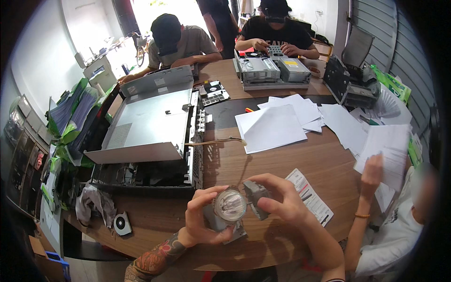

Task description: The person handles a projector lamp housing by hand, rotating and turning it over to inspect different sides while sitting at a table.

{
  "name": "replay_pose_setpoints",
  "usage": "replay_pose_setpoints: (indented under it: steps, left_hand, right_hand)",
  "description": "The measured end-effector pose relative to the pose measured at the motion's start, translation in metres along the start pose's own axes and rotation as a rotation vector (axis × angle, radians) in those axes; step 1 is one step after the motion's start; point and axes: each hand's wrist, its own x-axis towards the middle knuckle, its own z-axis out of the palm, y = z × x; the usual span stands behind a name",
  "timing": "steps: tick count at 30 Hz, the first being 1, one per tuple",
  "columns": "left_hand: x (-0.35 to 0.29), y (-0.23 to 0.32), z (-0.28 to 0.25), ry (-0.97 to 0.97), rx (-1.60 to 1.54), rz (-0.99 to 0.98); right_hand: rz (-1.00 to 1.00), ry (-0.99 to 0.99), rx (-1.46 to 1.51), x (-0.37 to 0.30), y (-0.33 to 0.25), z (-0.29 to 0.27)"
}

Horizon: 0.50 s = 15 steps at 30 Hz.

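Above the near edge of the wooden table, my left hand [197, 220] is closed around a round lamp [230, 205] with a clear glass face and a shiny reflector inside. My right hand [287, 203] pinches a small grey block-shaped part [257, 199] between thumb and fingers, right beside the lamp. The two pieces are close together; whether they touch is hard to make out. Below the lamp a grey flat piece [236, 235] shows in part, the rest hidden by my left hand.
An opened metal computer case [145, 122] with its lifted cover takes up the left. A small blower fan [122, 223] and crumpled cloth [95, 203] lie nearby. White papers [272, 126] spread right of centre, a printed card [309, 197] nearer. A person's hand [372, 170] holds papers; two people sit opposite.
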Motion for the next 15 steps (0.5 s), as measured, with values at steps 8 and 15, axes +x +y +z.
replay_pose_setpoints:
  steps: [8, 15]
  left_hand:
    - [-0.002, 0.002, -0.004, -0.052, 0.178, 0.031]
    - [-0.001, 0.002, 0.0, -0.049, 0.193, 0.045]
  right_hand:
    - [0.037, -0.004, -0.095, 0.001, -0.007, 0.003]
    - [-0.046, 0.032, -0.06, 0.001, 0.009, 0.006]
